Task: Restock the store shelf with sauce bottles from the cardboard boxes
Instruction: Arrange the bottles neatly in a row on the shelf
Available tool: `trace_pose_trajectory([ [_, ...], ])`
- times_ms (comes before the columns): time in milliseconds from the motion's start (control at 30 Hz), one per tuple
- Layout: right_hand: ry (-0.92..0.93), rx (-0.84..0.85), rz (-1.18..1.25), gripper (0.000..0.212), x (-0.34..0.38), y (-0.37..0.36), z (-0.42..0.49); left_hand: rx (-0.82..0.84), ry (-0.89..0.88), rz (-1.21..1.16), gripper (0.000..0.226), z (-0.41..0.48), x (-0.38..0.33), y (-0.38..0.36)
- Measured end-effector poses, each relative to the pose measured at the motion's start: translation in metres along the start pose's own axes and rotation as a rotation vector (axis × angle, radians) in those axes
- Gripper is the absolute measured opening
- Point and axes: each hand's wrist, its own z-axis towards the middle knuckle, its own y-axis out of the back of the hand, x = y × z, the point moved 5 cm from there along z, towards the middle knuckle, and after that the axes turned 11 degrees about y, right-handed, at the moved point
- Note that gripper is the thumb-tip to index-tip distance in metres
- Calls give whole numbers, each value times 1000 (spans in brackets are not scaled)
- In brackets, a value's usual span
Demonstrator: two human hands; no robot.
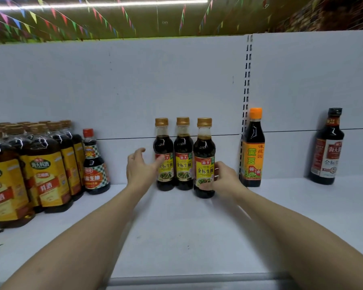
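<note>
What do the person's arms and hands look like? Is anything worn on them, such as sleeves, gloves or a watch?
Both arms are bare as far as the frame shows: no sleeve reaches the left forearm or the right forearm. The left hand and the right hand wear no gloves, and no watch, bracelet or ring is visible.

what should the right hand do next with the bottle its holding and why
Probably slide the gold-capped dark sauce bottle that the right hand grips slightly back, then let go: it stands on the white shelf a little forward of the matching middle bottle beside it, so the row looks uneven.
</note>
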Motion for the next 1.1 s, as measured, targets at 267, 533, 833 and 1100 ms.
trace_pose_trajectory([
  [267, -26, -63, -40, 62, -10, -7, 20, 211, 74, -13, 71, -1, 16, -35],
  [533, -38, -128, -59, 55, -20, -9, 29, 160, 58, 4, 69, 11, 19, -32],
  [833, -66, -142, -109, 57, -15, -13, 29, 195, 27, -15, 70, 16, 23, -31],
  [1100, -169, -66, -210, 81, 0, -14, 12, 248, -28, 87, 82, 17, 26, -30],
])
